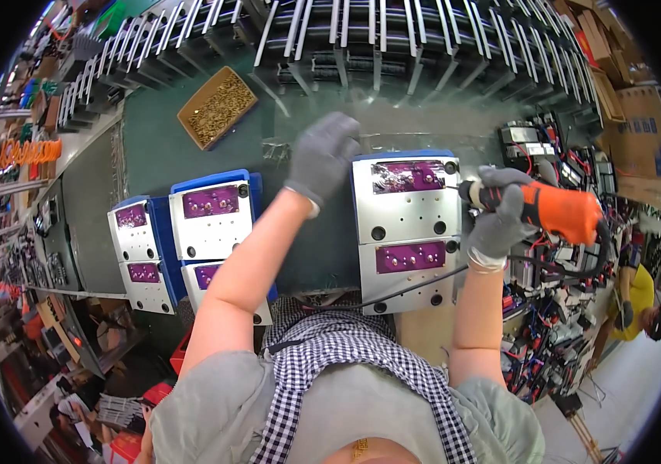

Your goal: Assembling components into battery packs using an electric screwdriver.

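Note:
In a grey glove, my right hand (500, 216) is wrapped round an orange and black electric screwdriver (566, 213). The tool lies nearly level, its tip pointing left at the upper right corner of a silver metal panel (408, 205) with a purple circuit board (410, 176) set in it. Whether the tip touches the panel, I cannot tell. Just left of that panel, my gloved left hand (324, 158) hovers above the green bench with its fingers curled together; anything in them is hidden. A second silver panel (415, 292) with a purple board adjoins the first on the near side.
More such panels (211, 224) stand on blue trays at the left. A cardboard box (218, 108) of small brass-coloured pieces sits farther back. Metal racks (377, 46) line the far edge. Wired devices (555, 332) crowd the right side. A black cable (400, 294) crosses the near panel. A person in yellow (632, 301) is far right.

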`<state>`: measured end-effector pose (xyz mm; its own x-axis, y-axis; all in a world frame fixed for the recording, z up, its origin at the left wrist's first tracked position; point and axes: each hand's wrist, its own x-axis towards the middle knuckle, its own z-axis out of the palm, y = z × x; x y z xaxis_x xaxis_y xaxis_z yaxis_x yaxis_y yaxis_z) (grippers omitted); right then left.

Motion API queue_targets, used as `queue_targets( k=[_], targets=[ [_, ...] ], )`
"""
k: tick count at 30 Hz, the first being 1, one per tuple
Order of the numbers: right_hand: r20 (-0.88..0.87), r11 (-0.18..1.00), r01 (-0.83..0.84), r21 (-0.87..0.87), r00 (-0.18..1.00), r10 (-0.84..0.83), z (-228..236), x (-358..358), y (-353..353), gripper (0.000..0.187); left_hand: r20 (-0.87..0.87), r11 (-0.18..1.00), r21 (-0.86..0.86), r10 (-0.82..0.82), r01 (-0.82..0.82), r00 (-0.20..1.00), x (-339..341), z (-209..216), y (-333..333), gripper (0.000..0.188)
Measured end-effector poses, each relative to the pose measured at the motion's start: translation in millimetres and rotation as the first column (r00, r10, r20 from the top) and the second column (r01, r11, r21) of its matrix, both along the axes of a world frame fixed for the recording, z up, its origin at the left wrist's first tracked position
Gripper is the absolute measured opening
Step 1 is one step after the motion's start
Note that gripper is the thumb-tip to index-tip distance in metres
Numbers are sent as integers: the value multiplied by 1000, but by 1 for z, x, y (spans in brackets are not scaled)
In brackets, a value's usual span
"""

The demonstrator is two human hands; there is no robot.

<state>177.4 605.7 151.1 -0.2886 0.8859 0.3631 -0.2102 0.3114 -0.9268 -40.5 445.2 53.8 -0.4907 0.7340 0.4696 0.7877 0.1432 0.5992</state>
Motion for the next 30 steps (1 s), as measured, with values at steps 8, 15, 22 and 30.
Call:
queue_targets(
  k=[8,15,22,30],
  targets=[
    [-67,999,-45,28,997,46,25,-16,-13,71,-399,223,-774,555,-593,730,-215,-43,-132,24],
    [-60,997,-72,43,995,74,34,-23,-18,73,-168,440,-493,798,-750,578,-198,-31,-119,18],
    [-104,977,-214,-4,972,212,47,-49,-46,71,763,858,48,299,-511,573,-144,-10,-110,39],
    [-566,811,-582,-55,688,455,72,-74,-76,73,973,982,160,-140,-101,181,41,84,-83,51]
  ],
)
